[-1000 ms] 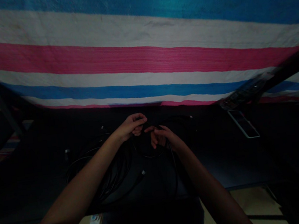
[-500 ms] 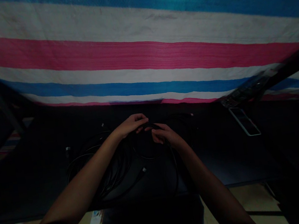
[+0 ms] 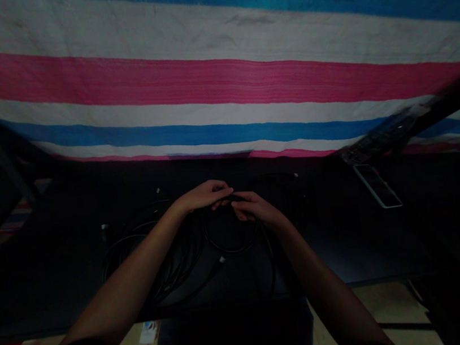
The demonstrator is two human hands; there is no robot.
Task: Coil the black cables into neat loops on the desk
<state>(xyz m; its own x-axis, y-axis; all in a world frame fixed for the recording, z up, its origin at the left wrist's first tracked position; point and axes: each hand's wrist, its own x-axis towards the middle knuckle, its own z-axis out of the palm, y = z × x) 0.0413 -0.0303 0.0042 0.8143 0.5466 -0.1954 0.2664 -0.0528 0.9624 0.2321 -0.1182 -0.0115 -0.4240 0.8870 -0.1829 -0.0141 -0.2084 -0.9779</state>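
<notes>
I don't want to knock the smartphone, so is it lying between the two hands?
No, the smartphone lies on the black table, off to the right of the right hand.

Seemingly a dim, makeshift workshop booth: striped tarpaulin [image 3: 216, 77] backing a black worktop [image 3: 344, 253], dark struts [image 3: 9, 166] alongside.

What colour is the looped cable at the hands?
Black; the looped cable shows best in the head view.

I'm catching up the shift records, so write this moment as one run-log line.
left hand: holding black cable | right hand: holding black cable | cable: looped | phone: on table, right
</notes>
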